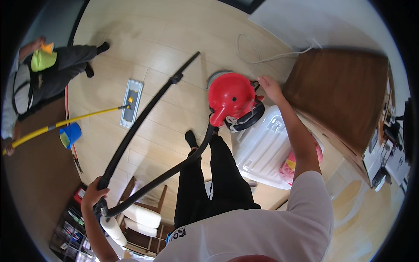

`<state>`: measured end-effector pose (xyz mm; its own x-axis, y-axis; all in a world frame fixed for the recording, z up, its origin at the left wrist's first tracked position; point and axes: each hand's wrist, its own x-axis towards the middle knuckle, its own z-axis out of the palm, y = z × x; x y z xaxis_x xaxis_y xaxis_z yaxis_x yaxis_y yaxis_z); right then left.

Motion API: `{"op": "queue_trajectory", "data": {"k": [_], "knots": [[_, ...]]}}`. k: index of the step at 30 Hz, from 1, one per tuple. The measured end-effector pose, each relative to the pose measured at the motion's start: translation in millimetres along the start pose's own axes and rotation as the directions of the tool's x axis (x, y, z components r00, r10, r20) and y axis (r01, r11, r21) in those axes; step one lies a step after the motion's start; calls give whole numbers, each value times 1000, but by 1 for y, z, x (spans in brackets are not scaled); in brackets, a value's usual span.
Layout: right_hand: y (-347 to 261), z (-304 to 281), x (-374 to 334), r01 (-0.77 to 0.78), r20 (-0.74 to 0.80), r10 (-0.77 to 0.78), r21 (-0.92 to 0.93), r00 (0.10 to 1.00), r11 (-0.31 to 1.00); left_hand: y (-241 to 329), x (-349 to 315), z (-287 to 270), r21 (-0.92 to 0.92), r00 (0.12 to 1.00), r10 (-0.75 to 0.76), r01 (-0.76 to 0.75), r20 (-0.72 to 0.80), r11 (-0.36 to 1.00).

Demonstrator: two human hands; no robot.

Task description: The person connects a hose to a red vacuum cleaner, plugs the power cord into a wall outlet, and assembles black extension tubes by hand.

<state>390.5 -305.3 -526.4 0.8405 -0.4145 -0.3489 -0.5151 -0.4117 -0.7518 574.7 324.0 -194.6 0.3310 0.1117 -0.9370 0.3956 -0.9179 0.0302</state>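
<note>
A red canister vacuum cleaner [231, 94] with a black base stands on the floor ahead of my feet. My left hand [94, 194] is wrapped round the grip end of its black wand [139, 124], which slants up across the floor to the far right. From that grip the black hose [174, 171] curves past my leg to the cleaner. My right hand [269, 88] is at the cleaner's right edge, its bent fingers on a black clip there. A white cord [279, 56] runs behind the cleaner to the wall.
A clear plastic storage box [264, 146] sits beside the cleaner, near a brown wooden cabinet [338, 96]. At left a co-worker holds a yellow-poled flat mop [131, 105] and coloured cloths [43, 59]. A blue bucket [71, 134] and a cushioned chair [142, 216] are also at left.
</note>
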Motion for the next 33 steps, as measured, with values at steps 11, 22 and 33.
{"op": "queue_trajectory", "data": {"k": [11,22,33], "knots": [[171,66,49,-408,103,406,433,908,804,42,65,6,-164,978,63,-97,-201,982],[208,148,117,-648,558,534,7,635,762,92,151,-23,16,962,82,-81,-259,997],[273,208,143,-454,402,561,-334,724,826,75,176,-15,-61,956,-28,10,-292,998]]}}
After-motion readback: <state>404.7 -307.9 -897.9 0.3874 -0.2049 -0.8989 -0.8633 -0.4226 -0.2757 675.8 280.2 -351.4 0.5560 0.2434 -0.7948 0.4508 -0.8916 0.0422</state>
